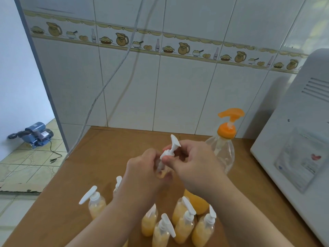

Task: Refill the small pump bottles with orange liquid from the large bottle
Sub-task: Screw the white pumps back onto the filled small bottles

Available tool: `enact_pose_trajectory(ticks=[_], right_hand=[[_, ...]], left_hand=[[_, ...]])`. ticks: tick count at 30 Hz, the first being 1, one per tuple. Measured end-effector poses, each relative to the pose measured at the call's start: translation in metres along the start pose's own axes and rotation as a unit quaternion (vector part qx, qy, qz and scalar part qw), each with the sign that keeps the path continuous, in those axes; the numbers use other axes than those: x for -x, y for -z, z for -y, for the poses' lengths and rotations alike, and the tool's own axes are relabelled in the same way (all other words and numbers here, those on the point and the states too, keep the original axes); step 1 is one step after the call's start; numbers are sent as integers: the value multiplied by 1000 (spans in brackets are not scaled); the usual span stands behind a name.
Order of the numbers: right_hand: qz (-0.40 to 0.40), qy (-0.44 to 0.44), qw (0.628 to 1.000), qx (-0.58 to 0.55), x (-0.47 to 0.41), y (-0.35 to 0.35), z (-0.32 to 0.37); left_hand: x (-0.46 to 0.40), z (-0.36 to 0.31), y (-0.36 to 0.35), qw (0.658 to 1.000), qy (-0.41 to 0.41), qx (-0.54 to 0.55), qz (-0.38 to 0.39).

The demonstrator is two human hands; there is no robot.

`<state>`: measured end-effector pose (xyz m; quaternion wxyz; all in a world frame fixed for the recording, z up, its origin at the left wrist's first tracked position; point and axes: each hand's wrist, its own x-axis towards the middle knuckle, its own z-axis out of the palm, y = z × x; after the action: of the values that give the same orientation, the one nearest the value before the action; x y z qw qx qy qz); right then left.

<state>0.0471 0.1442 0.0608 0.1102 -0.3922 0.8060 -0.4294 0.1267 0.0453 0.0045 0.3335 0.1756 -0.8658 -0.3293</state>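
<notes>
- Hands meet above the brown table (74,175): the left hand (142,168) grips a small bottle (162,172), mostly hidden by the fingers.
- The right hand (192,159) pinches the white pump head (169,150) at this bottle's neck.
- The large bottle (222,150) with orange pump stands just behind the right hand.
- Filled small bottles (179,223) stand near the table's front edge.

I see 2 bare forearms entering from the bottom edge, with no sleeves showing on either. My left hand (142,166) and right hand (194,163) wear no gloves, rings, watch or bracelets, and the visible nails look short and unpainted.
</notes>
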Motion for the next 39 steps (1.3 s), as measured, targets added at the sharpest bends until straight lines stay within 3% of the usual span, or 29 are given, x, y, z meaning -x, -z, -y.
enact_pose_trajectory(ticks=[6,11,13,18,23,25,30,35,37,39], right_hand=[[-7,-24,1000,-10,-9,16,6],[-49,25,993,107,-19,23,6],[-60,29,986,154,-22,26,2],[27,-62,965,255,-34,-4,-21],[146,-183,893,384,-59,-46,-56],[181,-207,889,367,-63,-56,-64],[154,-144,933,292,-41,-36,-48],[27,-45,993,108,17,57,-18],[-40,-94,995,8,35,90,-34],[-97,-170,980,41,45,111,-78]], left_hand=[[-8,7,-7,999,-37,-6,21],[-21,10,-11,994,12,45,103],[-21,17,-8,995,31,28,95],[-4,38,2,998,59,12,5],[4,37,-1,998,44,-24,44],[6,35,-7,995,37,-29,90],[4,27,-22,967,39,-109,226],[-10,24,-28,940,61,-118,314],[-16,24,-40,915,71,-137,373],[-22,24,-54,874,65,-187,445]])
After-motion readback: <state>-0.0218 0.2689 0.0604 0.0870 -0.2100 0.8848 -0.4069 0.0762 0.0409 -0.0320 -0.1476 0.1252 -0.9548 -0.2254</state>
